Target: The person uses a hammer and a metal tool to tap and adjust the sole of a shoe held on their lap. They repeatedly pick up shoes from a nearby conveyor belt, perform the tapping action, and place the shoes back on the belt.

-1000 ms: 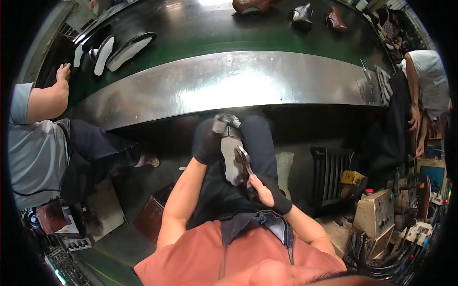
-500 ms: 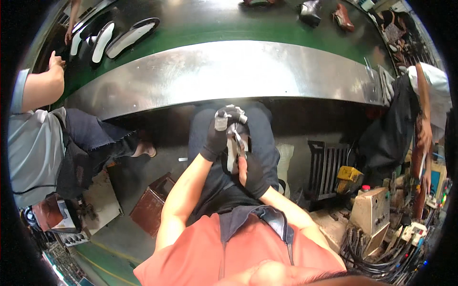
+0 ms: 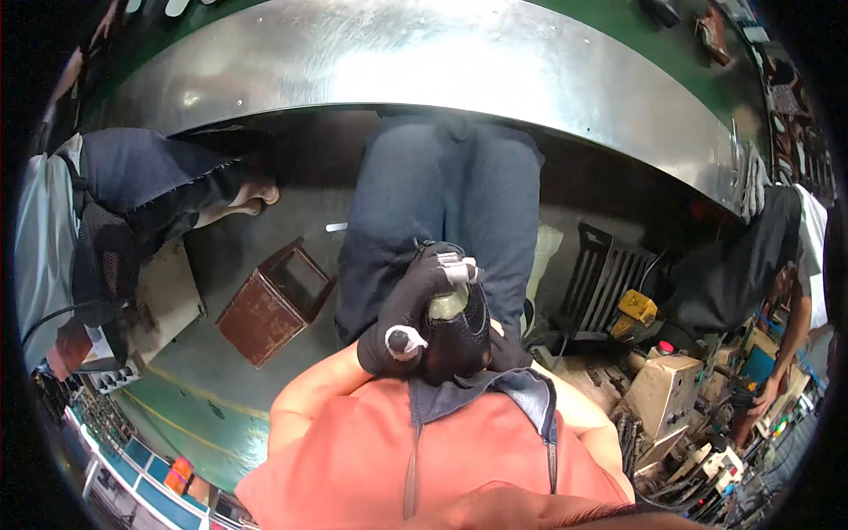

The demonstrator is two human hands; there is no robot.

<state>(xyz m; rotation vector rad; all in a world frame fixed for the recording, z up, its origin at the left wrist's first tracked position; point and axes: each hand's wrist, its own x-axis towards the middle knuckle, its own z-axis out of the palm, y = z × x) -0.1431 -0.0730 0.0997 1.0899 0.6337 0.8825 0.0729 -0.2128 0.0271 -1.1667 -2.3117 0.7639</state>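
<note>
A black shoe [image 3: 461, 346] with a pale greenish form in its opening [image 3: 448, 305] is held close to my chest, over my lap. My left hand [image 3: 413, 296], in a dark fingerless glove, grips the shoe's far end. White tape wraps its fingertips and its thumb, and the thumb stands off at the left side. Against the shoe's right side rests my right hand [image 3: 510, 347], also dark-gloved. Its fingers are mostly hidden behind the shoe, so what else it holds does not show.
A metal-edged bench [image 3: 424, 66] with a green surface curves ahead of my knees. On the floor are a rusty brown box stool [image 3: 269, 300] at left and a dark slatted rack [image 3: 601, 274] at right. A control box [image 3: 669, 393] stands right; people sit at both sides.
The shoe has come from over my knees to my chest and turned from sole up to opening up. The pincers in my right hand have gone out of sight. My view has tipped downward.
</note>
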